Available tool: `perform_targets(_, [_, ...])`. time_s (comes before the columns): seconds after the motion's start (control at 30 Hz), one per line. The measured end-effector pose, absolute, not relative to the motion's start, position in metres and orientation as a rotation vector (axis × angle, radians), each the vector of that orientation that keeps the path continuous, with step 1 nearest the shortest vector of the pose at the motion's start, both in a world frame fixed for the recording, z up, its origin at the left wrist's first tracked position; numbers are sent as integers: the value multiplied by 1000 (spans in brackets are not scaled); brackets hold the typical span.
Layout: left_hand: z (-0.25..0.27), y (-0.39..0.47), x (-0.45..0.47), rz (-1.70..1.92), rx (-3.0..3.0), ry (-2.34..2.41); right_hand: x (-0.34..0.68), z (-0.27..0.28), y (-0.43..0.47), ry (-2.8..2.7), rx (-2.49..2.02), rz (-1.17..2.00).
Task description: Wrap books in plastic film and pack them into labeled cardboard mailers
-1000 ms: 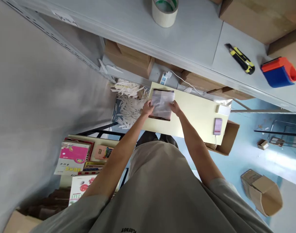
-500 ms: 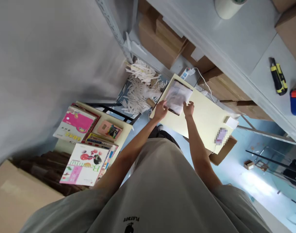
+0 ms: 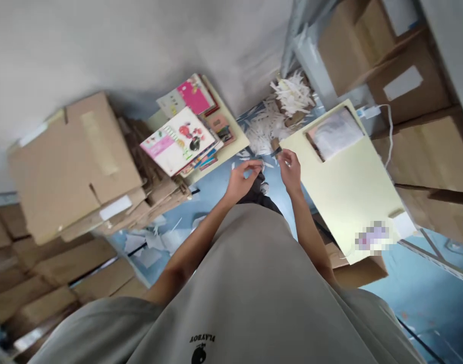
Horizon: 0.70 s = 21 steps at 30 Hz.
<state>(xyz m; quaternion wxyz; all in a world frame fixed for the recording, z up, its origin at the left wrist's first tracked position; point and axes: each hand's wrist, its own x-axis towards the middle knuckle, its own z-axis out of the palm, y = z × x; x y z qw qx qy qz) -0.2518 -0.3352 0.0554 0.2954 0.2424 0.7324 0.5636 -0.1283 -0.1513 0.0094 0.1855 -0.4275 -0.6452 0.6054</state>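
Left hand (image 3: 243, 178): raised over the gap between the two tables, fingers half curled with thumb and forefinger drawn toward a pinch; whether anything thin sits between them cannot be told through the blur. Right hand (image 3: 290, 169): just beside the near corner of the pale yellow table (image 3: 348, 202), fingertips pinched on what looks like a small dark scrap or strip; its identity is unclear. Clear-wrapped packet (image 3: 335, 135): lying flat at the far end of that table, apart from both hands, untouched. Pile of white paper strips (image 3: 282, 108): on the floor beyond the hands, near the shelf leg. Stack of picture books (image 3: 180, 141): on the low table to the left, edges fanned and overhanging. Cardboard boxes (image 3: 74, 162): stacked further left. Hazards, as judged: a pinched scrap could slip and drop among the floor litter, hard to recover; the fanned books could slide if brushed; loose strips underfoot invite a slip.
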Motion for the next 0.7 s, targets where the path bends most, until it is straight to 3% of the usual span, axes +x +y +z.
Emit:
perform_targets(0.2, [101, -447, -249, 1746, 366, 2147, -164, 34, -225, -1925, -962, 1864])
perform_targets(0.5, [111, -561, -290, 1994, 109, 2270, -215, 87, -336, -2126, -585, 2082])
perform_targets(0.7, [119, -677, -346, 2002, -100, 2417, -317, 66, -441, -2260, -495, 2222])
